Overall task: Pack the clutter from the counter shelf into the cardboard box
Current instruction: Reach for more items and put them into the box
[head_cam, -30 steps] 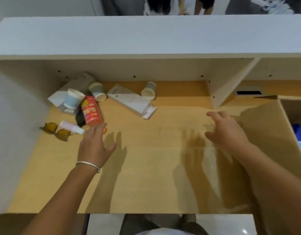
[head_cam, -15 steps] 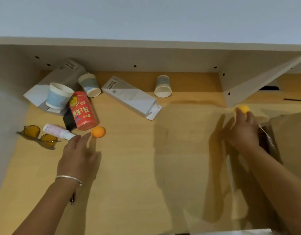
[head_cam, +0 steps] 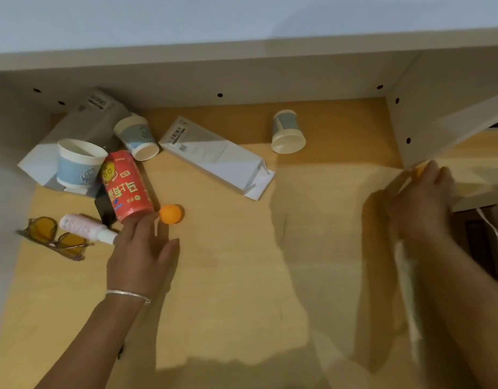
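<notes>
Left hand [head_cam: 142, 255], fingers straight, touches a glossy red cylindrical can [head_cam: 126, 186] beside a smooth orange ball [head_cam: 171, 213]. Right hand [head_cam: 423, 203] pinches a second small orange ball [head_cam: 418, 172].

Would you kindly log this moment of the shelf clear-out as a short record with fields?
left hand: fingers straight, reaching toward the red can; holds nothing
right hand: pinches a small orange ball by the shelf divider
loose ball: orange ball on the shelf, just right of the can's base
cups: one paper cup upright, two tipped over
other clutter: white carton, amber sunglasses, pink tube
cardboard box: only a dark edge shows at far right; contents hidden
</notes>
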Tool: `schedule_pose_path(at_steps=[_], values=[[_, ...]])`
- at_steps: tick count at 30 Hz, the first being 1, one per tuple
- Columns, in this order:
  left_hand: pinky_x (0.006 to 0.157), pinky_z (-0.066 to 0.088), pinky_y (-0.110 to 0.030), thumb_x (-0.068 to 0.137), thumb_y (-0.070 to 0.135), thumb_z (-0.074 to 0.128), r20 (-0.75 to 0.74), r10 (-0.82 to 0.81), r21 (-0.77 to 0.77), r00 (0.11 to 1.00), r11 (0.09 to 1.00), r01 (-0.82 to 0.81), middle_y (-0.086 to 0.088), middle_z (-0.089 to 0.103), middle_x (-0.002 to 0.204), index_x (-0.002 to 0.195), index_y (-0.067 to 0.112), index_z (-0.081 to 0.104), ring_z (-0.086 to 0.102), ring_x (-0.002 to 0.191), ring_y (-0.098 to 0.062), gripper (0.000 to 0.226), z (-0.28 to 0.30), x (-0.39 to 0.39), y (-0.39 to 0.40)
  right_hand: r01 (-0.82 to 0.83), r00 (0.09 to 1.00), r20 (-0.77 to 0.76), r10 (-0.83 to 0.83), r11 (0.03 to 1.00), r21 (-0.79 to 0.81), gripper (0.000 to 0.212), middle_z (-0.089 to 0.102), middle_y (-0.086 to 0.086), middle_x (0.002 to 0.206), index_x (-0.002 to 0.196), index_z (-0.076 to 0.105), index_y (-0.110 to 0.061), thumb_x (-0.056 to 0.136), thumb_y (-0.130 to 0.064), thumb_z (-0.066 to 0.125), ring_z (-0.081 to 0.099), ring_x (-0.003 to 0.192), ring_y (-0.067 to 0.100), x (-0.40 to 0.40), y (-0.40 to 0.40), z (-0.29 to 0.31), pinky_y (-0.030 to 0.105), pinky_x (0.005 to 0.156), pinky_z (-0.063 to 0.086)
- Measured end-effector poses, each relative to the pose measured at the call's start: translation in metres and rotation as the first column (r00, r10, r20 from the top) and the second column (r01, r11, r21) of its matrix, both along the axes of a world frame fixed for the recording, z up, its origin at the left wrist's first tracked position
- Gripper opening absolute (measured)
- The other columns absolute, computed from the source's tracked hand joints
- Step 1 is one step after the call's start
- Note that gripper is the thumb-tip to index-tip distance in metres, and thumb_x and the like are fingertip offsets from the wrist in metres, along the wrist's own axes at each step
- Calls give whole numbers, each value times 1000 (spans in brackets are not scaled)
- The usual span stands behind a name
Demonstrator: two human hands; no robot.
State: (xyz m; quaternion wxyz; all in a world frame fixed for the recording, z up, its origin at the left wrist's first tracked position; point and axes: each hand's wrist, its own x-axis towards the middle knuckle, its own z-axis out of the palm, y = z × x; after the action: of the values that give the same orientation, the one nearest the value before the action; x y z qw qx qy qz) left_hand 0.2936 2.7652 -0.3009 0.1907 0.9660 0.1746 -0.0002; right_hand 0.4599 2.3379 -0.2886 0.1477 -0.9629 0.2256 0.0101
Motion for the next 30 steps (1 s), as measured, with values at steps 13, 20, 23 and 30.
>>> schedule_pose_path(at_steps=[13, 20, 23, 30], values=[[71, 44, -31, 80, 46, 67, 55, 16, -14, 998, 1000, -16, 5, 45, 126, 132, 34, 44, 48, 107, -19, 58, -1, 30, -27, -583, 801, 187, 568, 812, 31, 75, 23, 12, 154, 145, 29, -21, 82, -33, 67, 14, 142, 34, 7, 151, 10, 46, 113, 24], [67, 42, -27, 79, 23, 69, 84, -23, -26, 996, 999, 25, 9, 51, 117, 121, 31, 55, 50, 97, -13, 45, -4, 43, -39, -638, 754, 161, 637, 768, -51, 62, 28, 12, 152, 143, 39, -25, 85, -9, 56, 18, 142, 36, 51, 155, -6, 48, 108, 32], [70, 39, -27, 80, 18, 69, 105, -39, -35, 994, 998, 43, 6, 55, 116, 121, 28, 57, 50, 98, -14, 45, -1, 43, -41, -626, 757, 229, 612, 780, -13, 54, 38, 12, 146, 132, 54, -19, 83, 1, 52, 33, 133, 34, 60, 150, -10, 42, 94, 45], [72, 48, -35, 81, 14, 72, 81, -131, 13, 988, 991, 130, -5, 56, 119, 126, 19, 59, 53, 107, -26, 47, 26, 38, -47, -588, 733, 430, 526, 809, 12, 32, 66, 11, 110, 94, 74, -11, 73, 2, 53, 59, 97, 34, 57, 133, 22, 29, 69, 44]])
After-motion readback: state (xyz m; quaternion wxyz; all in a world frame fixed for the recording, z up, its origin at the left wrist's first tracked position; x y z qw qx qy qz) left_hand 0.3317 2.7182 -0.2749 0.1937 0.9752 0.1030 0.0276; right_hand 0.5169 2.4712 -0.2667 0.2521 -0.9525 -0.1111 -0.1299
